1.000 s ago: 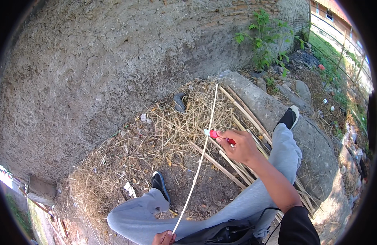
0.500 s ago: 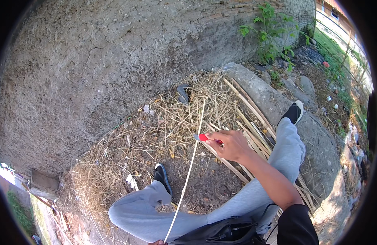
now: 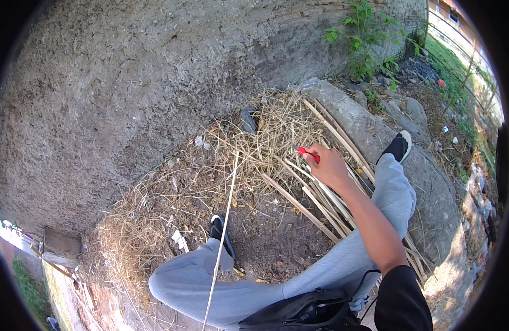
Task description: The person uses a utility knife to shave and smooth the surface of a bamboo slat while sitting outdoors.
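My right hand (image 3: 330,167) is closed around a red utility knife (image 3: 311,154), its grey blade pointing left over the straw. The blade is apart from the long, thin pale strip of wood or bamboo (image 3: 224,231). That strip slants from the lower edge, across my left leg, up to the straw. My left hand is outside the picture, and the strip's near end runs off the lower edge. Beneath my right forearm lies a bundle of similar pale strips (image 3: 320,199), partly hidden by the arm and my right leg.
A rough grey wall (image 3: 127,83) rises at the far side. Straw and shavings (image 3: 133,237) cover the ground along it. On the right lies a large flat stone (image 3: 431,204) under my right shoe (image 3: 398,148). A leafy green plant (image 3: 365,41) grows by the wall. A black bag (image 3: 298,314) rests at my lap.
My right hand with the knife has moved up and right, away from the strip. The strip's far end has swung left and come nearer. My left hand has slipped out below the lower edge.
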The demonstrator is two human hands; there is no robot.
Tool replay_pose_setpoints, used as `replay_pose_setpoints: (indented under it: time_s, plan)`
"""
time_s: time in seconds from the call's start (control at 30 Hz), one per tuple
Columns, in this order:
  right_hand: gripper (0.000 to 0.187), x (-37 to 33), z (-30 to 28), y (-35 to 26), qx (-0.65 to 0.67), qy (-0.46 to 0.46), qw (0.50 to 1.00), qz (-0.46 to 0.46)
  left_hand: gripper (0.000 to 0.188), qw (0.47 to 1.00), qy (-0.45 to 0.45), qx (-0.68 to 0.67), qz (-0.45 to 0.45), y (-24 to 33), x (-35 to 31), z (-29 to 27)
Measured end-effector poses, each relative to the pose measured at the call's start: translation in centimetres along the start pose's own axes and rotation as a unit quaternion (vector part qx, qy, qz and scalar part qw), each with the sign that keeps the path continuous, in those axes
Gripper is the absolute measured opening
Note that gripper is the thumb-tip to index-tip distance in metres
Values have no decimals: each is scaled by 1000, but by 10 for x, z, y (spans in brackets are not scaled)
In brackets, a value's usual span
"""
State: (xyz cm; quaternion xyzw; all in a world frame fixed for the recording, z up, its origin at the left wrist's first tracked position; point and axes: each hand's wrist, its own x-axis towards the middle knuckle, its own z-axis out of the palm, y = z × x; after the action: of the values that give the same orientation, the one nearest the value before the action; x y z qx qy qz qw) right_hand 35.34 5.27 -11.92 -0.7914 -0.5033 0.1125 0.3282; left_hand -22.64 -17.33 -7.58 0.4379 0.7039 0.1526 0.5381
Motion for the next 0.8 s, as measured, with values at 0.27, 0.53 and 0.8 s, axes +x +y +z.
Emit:
replay_pose_setpoints:
  time_s: [0.27,0.53,0.8]
  plan:
    - [30,-49,19,-42,378,-148,913,31,40,973,83,57,207,31,40,55]
    - [34,-90,22,-69,346,-271,898,-8,23,988,6,21,155,74,64,99]
    - [29,-88,35,-52,409,-174,895,-26,28,978,-16,-111,176,72,77,105]
